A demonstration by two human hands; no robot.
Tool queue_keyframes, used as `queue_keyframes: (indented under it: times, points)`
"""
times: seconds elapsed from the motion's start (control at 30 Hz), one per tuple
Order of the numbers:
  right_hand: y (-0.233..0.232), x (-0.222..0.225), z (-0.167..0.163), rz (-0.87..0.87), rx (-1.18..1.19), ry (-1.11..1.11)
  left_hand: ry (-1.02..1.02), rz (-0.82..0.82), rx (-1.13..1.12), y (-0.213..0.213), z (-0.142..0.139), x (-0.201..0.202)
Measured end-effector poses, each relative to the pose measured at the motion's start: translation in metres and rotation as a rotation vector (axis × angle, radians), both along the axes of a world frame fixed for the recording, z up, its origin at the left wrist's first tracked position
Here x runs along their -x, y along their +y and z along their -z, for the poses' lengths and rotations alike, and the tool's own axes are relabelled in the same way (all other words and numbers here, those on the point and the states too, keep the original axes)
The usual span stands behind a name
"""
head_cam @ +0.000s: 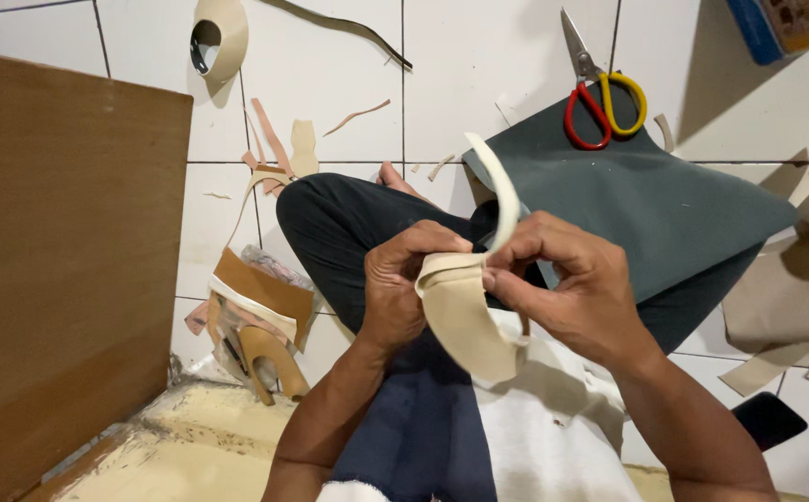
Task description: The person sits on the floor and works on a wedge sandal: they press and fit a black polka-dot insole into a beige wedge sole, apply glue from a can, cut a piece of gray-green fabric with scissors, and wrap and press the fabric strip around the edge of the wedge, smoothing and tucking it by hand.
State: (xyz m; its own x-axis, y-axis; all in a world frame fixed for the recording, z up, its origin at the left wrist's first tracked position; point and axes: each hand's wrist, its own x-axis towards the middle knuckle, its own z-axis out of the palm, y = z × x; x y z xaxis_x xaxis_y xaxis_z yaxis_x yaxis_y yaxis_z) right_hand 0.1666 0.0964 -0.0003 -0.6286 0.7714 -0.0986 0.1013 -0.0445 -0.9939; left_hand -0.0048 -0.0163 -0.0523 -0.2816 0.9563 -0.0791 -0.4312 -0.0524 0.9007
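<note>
Head view: a beige strip [460,297] is pinched over the lap by the left hand [395,288] and right hand [563,279], both closed on it, apparently so its fold stays creased.

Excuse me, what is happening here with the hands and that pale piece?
A person sits cross-legged on a white tiled floor and works a cream strip with both bare hands. The left hand and right hand pinch it at its fold, above the lap. A grey sheet lies ahead, red and yellow scissors on it. Tan offcuts sit at the left.
</note>
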Motion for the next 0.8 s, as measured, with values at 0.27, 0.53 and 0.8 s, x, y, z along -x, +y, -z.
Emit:
queue_keyframes:
  times: [0.27, 0.53, 0.8]
  points:
    - [-0.004, -0.009, 0.029, -0.012, 0.061, 0.137, 0.159, 0.014, 0.048, 0.003, -0.014, -0.004]
    - [-0.012, -0.013, 0.065, 0.108, 0.538, 0.178, 0.599, -0.096, 0.097, 0.017, -0.029, -0.013]
    - [-0.009, -0.017, 0.069, 0.189, 0.59, 0.219, 0.786, -0.095, 0.003, 0.021, -0.039, -0.014]
